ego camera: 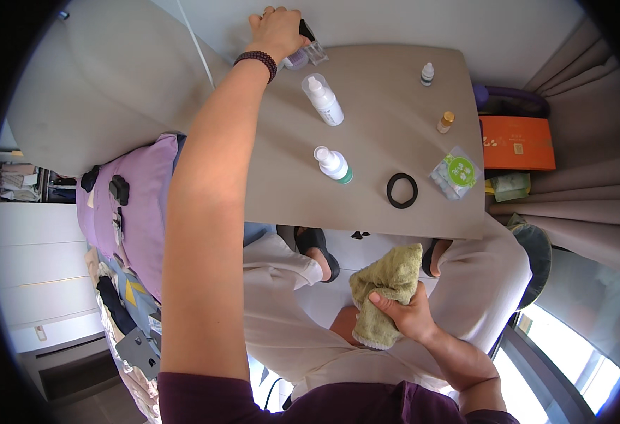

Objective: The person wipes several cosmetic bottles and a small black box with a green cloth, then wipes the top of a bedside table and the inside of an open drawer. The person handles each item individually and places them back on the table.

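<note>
My left hand [278, 33], with a dark beaded bracelet at the wrist, reaches to the table's far left edge by the wall. Its thumb side overlaps a clear bottle with a black cap [318, 53], beside a purple-and-clear container [297, 60] partly hidden by the hand. Its fingers curl away from view, so their grip is unclear. Over my lap, my right hand [408, 312] grasps a bunched yellow-green towel [389, 281]. Nearer on the table stand a white pump bottle with a clear cap [326, 103] and a white bottle with a green base [335, 167].
On the beige table [379, 138] are a black ring-shaped band [402, 191], a clear packet with a green label [454, 174], a gold-capped vial [446, 122] and a small white dropper bottle [427, 74]. An orange box [516, 143] sits right; a lilac cushion [135, 196] lies left.
</note>
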A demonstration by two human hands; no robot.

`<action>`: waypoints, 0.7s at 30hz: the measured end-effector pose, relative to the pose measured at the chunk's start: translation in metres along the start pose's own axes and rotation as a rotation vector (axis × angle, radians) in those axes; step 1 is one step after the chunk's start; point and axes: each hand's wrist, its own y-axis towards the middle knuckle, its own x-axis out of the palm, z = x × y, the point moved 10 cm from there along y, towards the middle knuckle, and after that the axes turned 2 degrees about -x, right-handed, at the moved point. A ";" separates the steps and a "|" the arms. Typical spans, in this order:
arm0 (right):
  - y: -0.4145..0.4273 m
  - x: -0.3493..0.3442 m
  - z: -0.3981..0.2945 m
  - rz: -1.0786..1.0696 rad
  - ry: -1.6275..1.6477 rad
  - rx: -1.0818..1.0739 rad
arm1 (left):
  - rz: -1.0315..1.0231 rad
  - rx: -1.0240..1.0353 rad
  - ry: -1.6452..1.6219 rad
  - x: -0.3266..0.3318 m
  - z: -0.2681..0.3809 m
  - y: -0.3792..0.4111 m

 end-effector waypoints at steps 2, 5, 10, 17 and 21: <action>0.001 0.002 -0.004 0.001 0.007 -0.029 | 0.014 0.056 0.017 0.006 -0.004 0.000; -0.001 0.005 -0.004 -0.003 0.019 -0.034 | -0.001 0.008 -0.018 0.022 -0.019 0.009; 0.000 0.003 -0.015 0.011 -0.016 -0.107 | 0.202 -0.078 -0.251 -0.014 -0.020 -0.013; -0.003 -0.008 -0.017 0.085 0.083 -0.116 | 0.406 -0.200 -1.403 -0.013 -0.037 -0.151; -0.004 -0.012 -0.017 0.125 0.190 -0.148 | 0.236 -0.228 -1.776 0.026 0.007 -0.243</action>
